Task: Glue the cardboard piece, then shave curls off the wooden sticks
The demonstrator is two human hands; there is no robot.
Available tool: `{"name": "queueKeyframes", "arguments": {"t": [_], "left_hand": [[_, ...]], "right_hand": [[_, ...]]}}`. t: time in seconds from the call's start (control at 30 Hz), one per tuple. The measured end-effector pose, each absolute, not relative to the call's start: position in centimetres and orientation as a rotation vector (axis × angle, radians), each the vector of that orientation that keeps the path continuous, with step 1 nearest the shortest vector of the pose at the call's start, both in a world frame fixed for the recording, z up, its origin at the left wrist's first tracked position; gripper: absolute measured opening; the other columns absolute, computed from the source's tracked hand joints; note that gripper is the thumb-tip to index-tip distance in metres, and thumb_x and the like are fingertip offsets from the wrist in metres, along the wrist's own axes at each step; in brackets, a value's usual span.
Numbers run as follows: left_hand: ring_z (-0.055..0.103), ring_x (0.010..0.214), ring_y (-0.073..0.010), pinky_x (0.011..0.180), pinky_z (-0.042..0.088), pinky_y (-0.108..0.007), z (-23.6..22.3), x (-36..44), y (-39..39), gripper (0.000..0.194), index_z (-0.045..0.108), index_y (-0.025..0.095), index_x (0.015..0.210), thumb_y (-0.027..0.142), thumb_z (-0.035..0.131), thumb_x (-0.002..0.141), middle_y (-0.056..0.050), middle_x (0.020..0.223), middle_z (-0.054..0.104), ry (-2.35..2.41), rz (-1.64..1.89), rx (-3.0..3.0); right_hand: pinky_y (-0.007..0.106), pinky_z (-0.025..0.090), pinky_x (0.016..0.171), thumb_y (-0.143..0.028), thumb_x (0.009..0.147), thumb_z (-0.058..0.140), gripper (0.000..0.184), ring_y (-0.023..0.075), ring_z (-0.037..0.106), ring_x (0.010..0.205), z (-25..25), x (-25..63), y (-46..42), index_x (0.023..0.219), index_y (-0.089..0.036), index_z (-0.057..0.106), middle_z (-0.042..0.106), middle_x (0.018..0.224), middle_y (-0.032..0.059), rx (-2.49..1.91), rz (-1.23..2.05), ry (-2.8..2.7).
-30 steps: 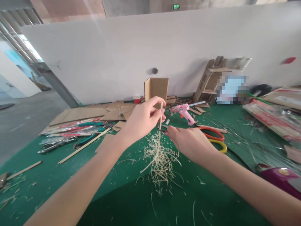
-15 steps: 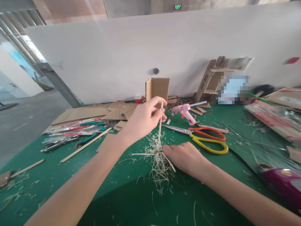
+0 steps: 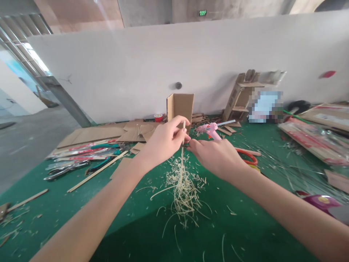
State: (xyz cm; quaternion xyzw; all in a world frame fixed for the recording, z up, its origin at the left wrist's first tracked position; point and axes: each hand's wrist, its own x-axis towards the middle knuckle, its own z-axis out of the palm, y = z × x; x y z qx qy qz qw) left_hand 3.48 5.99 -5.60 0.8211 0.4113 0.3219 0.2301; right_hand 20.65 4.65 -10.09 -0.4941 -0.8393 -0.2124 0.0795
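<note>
Two bare hands worked at a thin stick, taken as the clock's centre. The left hand, at ten o'clock, pinched its upper part between thumb and fingers; the right hand, at three, was curled close beside it, its grip hidden. Shavings lay heaped at six, a glue gun at two. The step was probably paring the stick; the next stroke seemingly called for a steady hold and light, even pressure.

The head camera looks forward (and down) over the near table.
</note>
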Motion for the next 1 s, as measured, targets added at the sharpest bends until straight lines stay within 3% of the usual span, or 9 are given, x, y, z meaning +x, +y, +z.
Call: {"name": "queueKeyframes", "arguments": {"t": [0.2, 0.53, 0.67, 0.8, 0.93, 1.0], "left_hand": [[0.063, 0.072, -0.0138, 0.057, 0.046, -0.024, -5.8, 3.7, 6.2, 0.023, 0.046, 0.023, 0.106, 0.030, 0.034, 0.087, -0.001, 0.080, 0.067, 1.077, 0.897, 2.237], [0.064, 0.076, -0.0127, 0.063, 0.049, -0.021, -5.9, 3.2, 6.4, 0.020, 0.045, 0.022, 0.104, 0.027, 0.034, 0.087, -0.001, 0.082, 0.067, 1.084, 0.872, 2.237], [0.064, 0.075, -0.0134, 0.062, 0.049, -0.022, -6.0, 3.3, 6.6, 0.020, 0.044, 0.022, 0.104, 0.027, 0.034, 0.087, -0.001, 0.081, 0.067, 1.085, 0.889, 2.211], [0.063, 0.075, -0.0136, 0.059, 0.047, -0.022, -5.9, 3.6, 6.3, 0.019, 0.044, 0.022, 0.104, 0.026, 0.035, 0.087, -0.001, 0.081, 0.068, 1.084, 0.878, 2.218], [0.063, 0.071, -0.0130, 0.056, 0.045, -0.022, -5.8, 3.6, 6.1, 0.022, 0.043, 0.022, 0.108, 0.025, 0.035, 0.087, -0.001, 0.080, 0.068, 1.118, 0.899, 2.255], [0.062, 0.069, -0.0123, 0.056, 0.045, -0.022, -5.8, 3.6, 6.1, 0.024, 0.040, 0.023, 0.111, 0.025, 0.036, 0.087, -0.001, 0.080, 0.068, 1.120, 0.915, 2.252]], "right_hand": [[0.030, 0.025, 0.052, -0.025, 0.091, 0.023, 0.035, 0.0104, 0.041, 0.040, -10.3, 20.7, 4.6, 0.085, -0.014, 0.055, 0.052, 0.047, 0.0016, -1.477, -0.619, -2.525], [0.029, 0.010, 0.045, -0.032, 0.091, 0.034, 0.026, 0.0072, 0.036, 0.038, -15.6, 20.4, 3.4, 0.078, -0.019, 0.052, 0.056, 0.054, -0.0013, -1.384, -0.391, -2.566], [0.029, 0.012, 0.045, -0.017, 0.084, 0.040, 0.013, 0.0087, 0.041, 0.040, -16.0, 20.1, 2.5, 0.084, -0.019, 0.052, 0.057, 0.057, -0.0011, -1.298, -0.377, -2.698], [0.029, 0.014, 0.043, -0.004, 0.068, 0.047, 0.027, 0.0115, 0.046, 0.043, -15.5, 19.5, 1.8, 0.090, -0.020, 0.053, 0.061, 0.061, -0.0014, -1.295, -0.349, -2.930], [0.029, 0.015, 0.044, -0.013, 0.081, 0.042, 0.014, 0.0114, 0.045, 0.043, -15.3, 19.7, 1.8, 0.084, -0.021, 0.052, 0.059, 0.058, -0.0021, -1.281, -0.425, -2.813], [0.029, 0.013, 0.045, -0.024, 0.090, 0.033, 0.021, 0.0104, 0.044, 0.043, -14.4, 20.2, 2.3, 0.080, -0.021, 0.051, 0.057, 0.057, -0.0017, -1.309, -0.480, -2.643]]}}
